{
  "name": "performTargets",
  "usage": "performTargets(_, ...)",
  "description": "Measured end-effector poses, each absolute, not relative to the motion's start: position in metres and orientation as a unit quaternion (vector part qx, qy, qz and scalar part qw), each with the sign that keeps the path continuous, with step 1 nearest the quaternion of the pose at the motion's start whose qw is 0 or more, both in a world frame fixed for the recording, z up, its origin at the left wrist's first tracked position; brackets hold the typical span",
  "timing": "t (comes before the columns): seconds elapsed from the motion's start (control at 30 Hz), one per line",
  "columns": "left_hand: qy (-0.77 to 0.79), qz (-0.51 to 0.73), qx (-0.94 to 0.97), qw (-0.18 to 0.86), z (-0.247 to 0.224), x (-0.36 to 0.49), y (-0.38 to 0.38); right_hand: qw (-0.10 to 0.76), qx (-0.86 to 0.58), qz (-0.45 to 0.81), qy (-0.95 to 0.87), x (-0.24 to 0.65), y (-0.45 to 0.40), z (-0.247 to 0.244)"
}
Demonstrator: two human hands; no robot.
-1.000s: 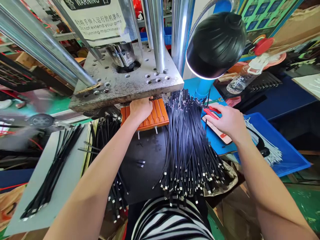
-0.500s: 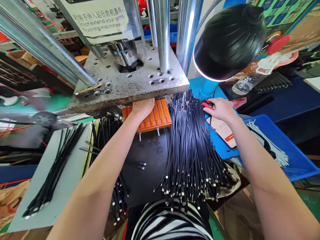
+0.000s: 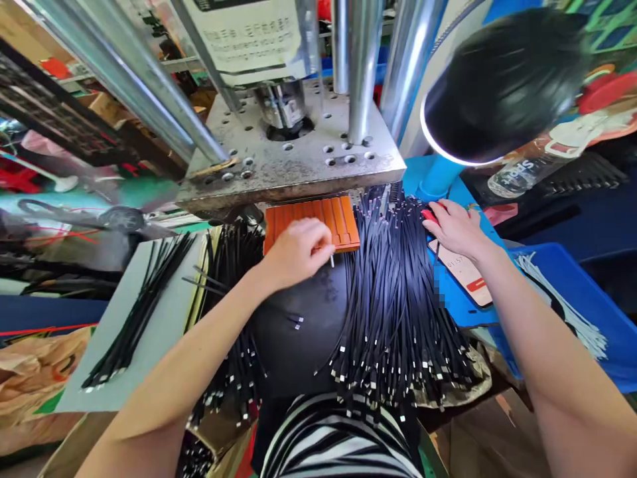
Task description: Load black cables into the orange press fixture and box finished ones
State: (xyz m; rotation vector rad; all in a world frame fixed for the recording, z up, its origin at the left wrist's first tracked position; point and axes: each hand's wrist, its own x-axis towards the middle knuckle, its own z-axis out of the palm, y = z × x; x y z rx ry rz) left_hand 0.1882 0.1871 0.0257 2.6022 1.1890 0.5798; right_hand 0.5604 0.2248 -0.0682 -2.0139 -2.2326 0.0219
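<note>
Left hand (image 3: 298, 255) curled at orange grooved block (image 3: 345, 222), below front of thick steel plate (image 3: 303, 166); pinch cannot be told. Red-handled tool (image 3: 428, 216) gripped by right hand (image 3: 458, 232), beside black cables (image 3: 393, 299). Fingers best kept clear of plate.

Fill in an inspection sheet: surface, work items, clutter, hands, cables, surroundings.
Surface: dark bench top, small loose connectors on it
Work items: orange grooved block by the metal plate; red-handled tool
Clutter: phone on a blue surface
Hands: left hand at the block's front, grip unclear; right hand holds the tool
Cables: black cables heaped right of the block, more leftward; white cables in a blue tray
Surroundings: lit lamp, clear bottle
</note>
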Motion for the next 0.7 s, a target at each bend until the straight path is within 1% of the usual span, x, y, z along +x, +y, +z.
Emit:
performTargets(0.1,0.322,0.146,0.919,0.176,0.025,0.168,0.138,0.053,-0.675,-0.028,-0.735,0.55,0.215,-0.056)
performTargets(0.17,0.313,0.124,0.918,0.209,0.022,0.145,0.111,0.077,-0.668,-0.057,-0.738,0.528,0.204,-0.037)
performTargets(0.23,0.352,0.128,0.898,0.23,0.017,0.116,0.091,0.115,-0.615,-0.044,-0.779,0.49,0.187,-0.017)
performTargets(0.3,0.422,0.149,0.86,0.244,0.011,0.085,0.08,0.131,-0.509,0.028,-0.85,0.437,0.166,-0.001)
performTargets(0.37,0.507,0.172,0.805,0.256,0.006,0.058,0.07,0.083,-0.387,0.119,-0.911,0.378,0.145,0.006)
performTargets(0.4,0.55,0.184,0.773,0.258,0.004,0.047,0.065,0.044,-0.339,0.143,-0.929,0.349,0.136,0.005)
performTargets(0.47,0.617,0.214,0.712,0.258,0.002,0.029,0.054,-0.02,-0.296,0.158,-0.942,0.298,0.125,-0.001)
performTargets(0.57,0.663,0.258,0.653,0.261,0.0,0.011,0.034,-0.055,-0.308,0.152,-0.937,0.238,0.123,-0.015)
performTargets(0.7,0.675,0.288,0.616,0.286,-0.003,-0.005,0.012,-0.094,-0.35,0.209,-0.908,0.192,0.135,-0.026)
